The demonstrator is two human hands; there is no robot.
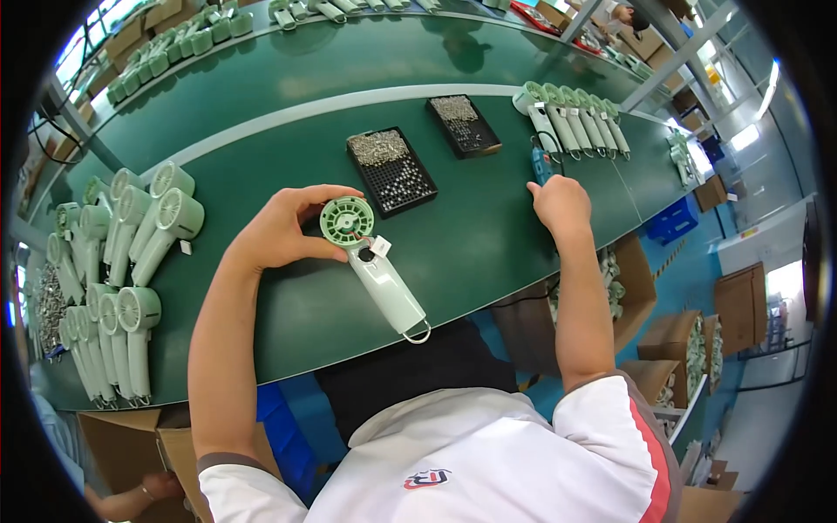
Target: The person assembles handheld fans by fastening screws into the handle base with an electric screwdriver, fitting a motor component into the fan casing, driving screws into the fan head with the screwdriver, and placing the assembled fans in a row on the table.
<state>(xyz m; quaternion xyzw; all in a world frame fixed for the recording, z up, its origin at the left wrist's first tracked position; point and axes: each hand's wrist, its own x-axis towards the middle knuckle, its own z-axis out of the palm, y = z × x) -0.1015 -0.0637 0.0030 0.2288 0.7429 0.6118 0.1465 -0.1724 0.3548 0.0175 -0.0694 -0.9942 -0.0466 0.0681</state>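
Note:
My left hand [277, 231] has its thumb and fingers around the round head of a pale green handheld fan [390, 292]. The head is uncovered and shows its ribbed inside with thin wires, and a white tag hangs at the neck. The handle, with a wire loop at its end, slants toward the table's front edge. Out to the right, my right hand [562, 207] is closed around a blue electric screwdriver [541, 163], apart from the fan. Two black trays of small screws, one nearer [403, 179] and one farther [466, 126], lie beyond the fan.
Several fans [135, 213] are piled at the left end of the green table [471, 240]. A row of fans [571, 126] lies at the far right. Beyond a pale rail is another green surface. Cardboard boxes [671, 349] and a blue crate [671, 220] stand right. Another person's hand [161, 485] shows lower left.

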